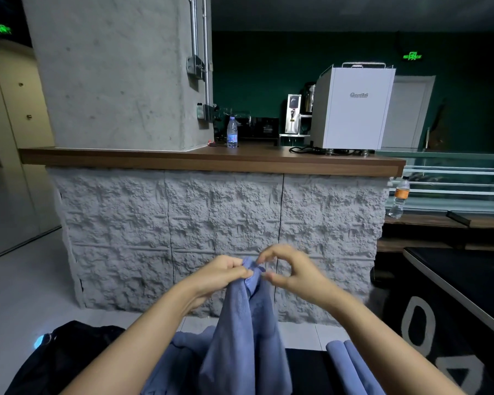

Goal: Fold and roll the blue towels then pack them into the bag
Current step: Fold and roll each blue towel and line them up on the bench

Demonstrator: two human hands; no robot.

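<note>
Hanging lengthwise from our left grip [226,273], which pinches its top edge, the blue towel [240,337] drops above the loose towel heap [183,347]. Our right grip [285,269] curls just beside that edge; we cannot tell if it holds. We count two rolled towels [345,357] and one bag [69,354].

A blue cloth towel [240,323] is hanging before a rough grey stone counter [211,223] — a black fabric bag [66,354] lying left of it, rolled blue towels [351,366] right — with a clear plastic bottle [232,135] and white boxy machine [351,109] standing on the brown wooden countertop [183,159].
</note>
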